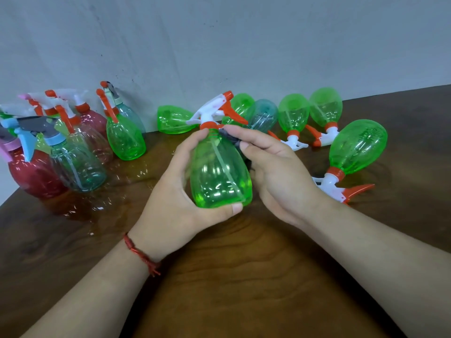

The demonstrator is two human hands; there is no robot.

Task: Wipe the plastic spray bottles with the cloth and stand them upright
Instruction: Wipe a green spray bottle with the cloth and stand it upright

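My left hand (170, 191) grips a green spray bottle (219, 174) with a white and orange trigger head, held above the brown table (244, 276), thumb under its base. My right hand (273, 172) pinches a small dark cloth (231, 139) against the bottle's shoulder near the neck. Most of the cloth is hidden behind the bottle and my fingers. Several bottles stand upright at the left, among them a green one (125, 137), a clear teal one (78, 167) and a red one (31, 174).
Several green bottles lie on their sides at the back and right, one nearest at the right (356, 150), others by the wall (292, 115), (173, 119). A grey wall (219, 45) closes the table's far edge. The table's left edge runs diagonally at the lower left.
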